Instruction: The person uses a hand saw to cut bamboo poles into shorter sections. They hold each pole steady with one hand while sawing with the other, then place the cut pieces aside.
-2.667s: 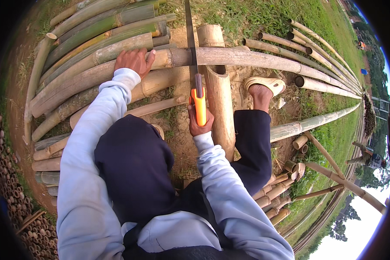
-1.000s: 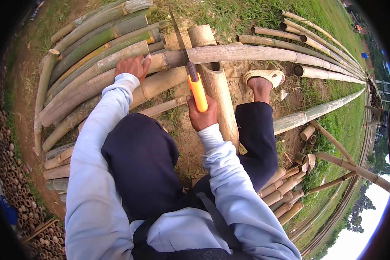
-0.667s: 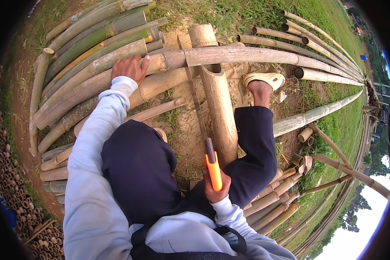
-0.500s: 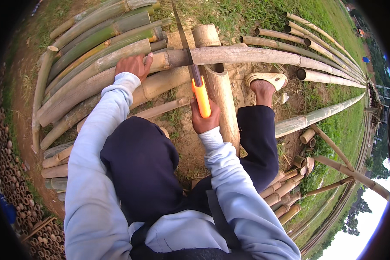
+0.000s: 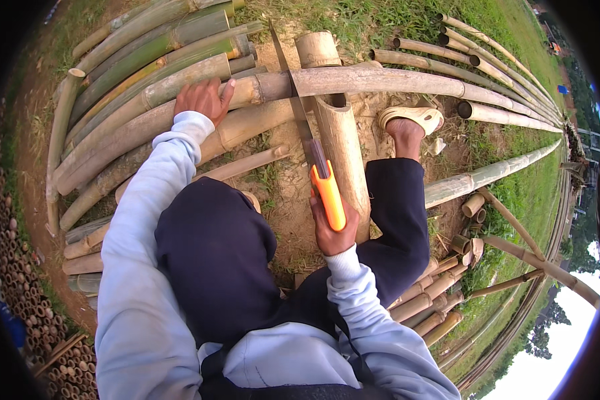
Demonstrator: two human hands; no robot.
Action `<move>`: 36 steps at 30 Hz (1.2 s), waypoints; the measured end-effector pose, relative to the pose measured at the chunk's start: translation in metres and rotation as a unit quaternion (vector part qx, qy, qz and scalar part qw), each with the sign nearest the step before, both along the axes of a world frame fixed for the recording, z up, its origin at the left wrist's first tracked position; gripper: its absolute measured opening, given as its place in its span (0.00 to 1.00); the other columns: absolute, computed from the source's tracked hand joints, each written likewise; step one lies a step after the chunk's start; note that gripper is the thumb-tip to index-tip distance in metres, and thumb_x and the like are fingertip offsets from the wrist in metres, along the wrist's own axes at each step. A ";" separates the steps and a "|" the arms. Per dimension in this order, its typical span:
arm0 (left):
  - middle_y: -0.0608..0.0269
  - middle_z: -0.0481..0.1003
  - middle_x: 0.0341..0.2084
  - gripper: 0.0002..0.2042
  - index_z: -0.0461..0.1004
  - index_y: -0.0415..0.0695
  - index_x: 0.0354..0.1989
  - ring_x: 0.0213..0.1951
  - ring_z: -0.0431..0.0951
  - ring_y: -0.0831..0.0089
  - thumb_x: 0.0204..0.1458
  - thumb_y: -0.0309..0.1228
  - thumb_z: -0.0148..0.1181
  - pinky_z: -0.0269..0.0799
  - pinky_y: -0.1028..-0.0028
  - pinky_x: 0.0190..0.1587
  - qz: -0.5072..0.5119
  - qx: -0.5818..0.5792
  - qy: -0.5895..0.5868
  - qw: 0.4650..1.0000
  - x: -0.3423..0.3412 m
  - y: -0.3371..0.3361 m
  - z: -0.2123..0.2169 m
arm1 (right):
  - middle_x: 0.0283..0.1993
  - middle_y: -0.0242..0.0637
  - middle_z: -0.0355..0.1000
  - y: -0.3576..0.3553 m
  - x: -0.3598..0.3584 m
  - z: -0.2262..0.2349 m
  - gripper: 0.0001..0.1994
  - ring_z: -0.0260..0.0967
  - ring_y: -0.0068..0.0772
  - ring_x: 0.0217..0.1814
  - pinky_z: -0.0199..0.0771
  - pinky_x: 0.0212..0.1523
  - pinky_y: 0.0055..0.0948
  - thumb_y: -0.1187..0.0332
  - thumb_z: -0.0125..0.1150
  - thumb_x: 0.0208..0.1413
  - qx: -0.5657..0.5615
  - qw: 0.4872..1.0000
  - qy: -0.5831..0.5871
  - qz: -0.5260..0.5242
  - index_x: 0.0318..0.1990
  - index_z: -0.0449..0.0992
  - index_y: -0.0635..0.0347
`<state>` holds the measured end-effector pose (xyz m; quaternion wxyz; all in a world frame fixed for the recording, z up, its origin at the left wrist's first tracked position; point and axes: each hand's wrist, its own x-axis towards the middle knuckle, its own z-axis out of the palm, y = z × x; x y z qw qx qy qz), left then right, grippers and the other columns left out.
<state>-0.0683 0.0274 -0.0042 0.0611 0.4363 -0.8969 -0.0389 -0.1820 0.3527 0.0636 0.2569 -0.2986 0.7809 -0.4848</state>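
Observation:
My right hand [image 5: 335, 223] grips the orange handle of a hand saw [image 5: 327, 197]. Its long dark blade runs up and away, crossing a thick bamboo pole [image 5: 380, 80] close to a joint. Pressed down on that pole, left of the blade, my left hand [image 5: 204, 101] rests with its thumb apart and fingers over the top. The pole lies across an upright-looking notched bamboo piece [image 5: 345, 160] with an open end. Whether the blade has cut into the pole I cannot make out.
Several bamboo poles [image 5: 173, 50] lie side by side at the left. More long poles [image 5: 507, 119] stretch away on the right. Short bamboo pieces [image 5: 420, 303] are piled by my right leg, and many cut ends [image 5: 27, 293] fill the lower left. My sandalled foot [image 5: 410, 122] stands beyond the support.
My right hand has drawn the saw back toward my body, so more blade shows on the near side of the pole. My left hand stays in place on the pole.

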 end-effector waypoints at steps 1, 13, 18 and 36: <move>0.48 0.83 0.36 0.27 0.80 0.43 0.40 0.41 0.82 0.47 0.70 0.54 0.43 0.74 0.54 0.51 -0.022 -0.029 0.018 0.999 -0.003 -0.003 0.002 | 0.24 0.45 0.71 -0.022 -0.008 -0.011 0.08 0.66 0.35 0.22 0.69 0.29 0.35 0.71 0.67 0.61 -0.008 1.000 -0.010 -0.006 0.38 0.77 0.68; 0.49 0.82 0.42 0.28 0.79 0.43 0.44 0.46 0.80 0.49 0.69 0.57 0.42 0.71 0.54 0.56 -0.005 -0.010 -0.007 1.000 0.007 -0.003 -0.004 | 0.27 0.44 0.76 0.015 0.006 -0.004 0.09 0.75 0.32 0.27 0.75 0.34 0.33 0.74 0.68 0.60 -0.015 1.000 0.021 0.004 0.45 0.81 0.69; 0.49 0.82 0.43 0.28 0.79 0.43 0.46 0.48 0.81 0.50 0.70 0.57 0.42 0.70 0.54 0.57 -0.032 -0.042 -0.011 0.999 0.005 -0.007 -0.003 | 0.23 0.51 0.70 -0.055 -0.026 -0.036 0.10 0.71 0.49 0.22 0.71 0.29 0.40 0.70 0.69 0.58 0.009 0.998 0.048 0.029 0.33 0.76 0.68; 0.38 0.80 0.38 0.35 0.81 0.42 0.45 0.44 0.79 0.41 0.71 0.60 0.32 0.71 0.48 0.55 0.077 0.195 -0.109 0.972 0.133 0.008 0.073 | 0.24 0.39 0.75 0.113 -0.001 0.043 0.06 0.73 0.28 0.24 0.80 0.35 0.31 0.73 0.61 0.62 -0.086 0.989 0.115 -0.030 0.38 0.80 0.68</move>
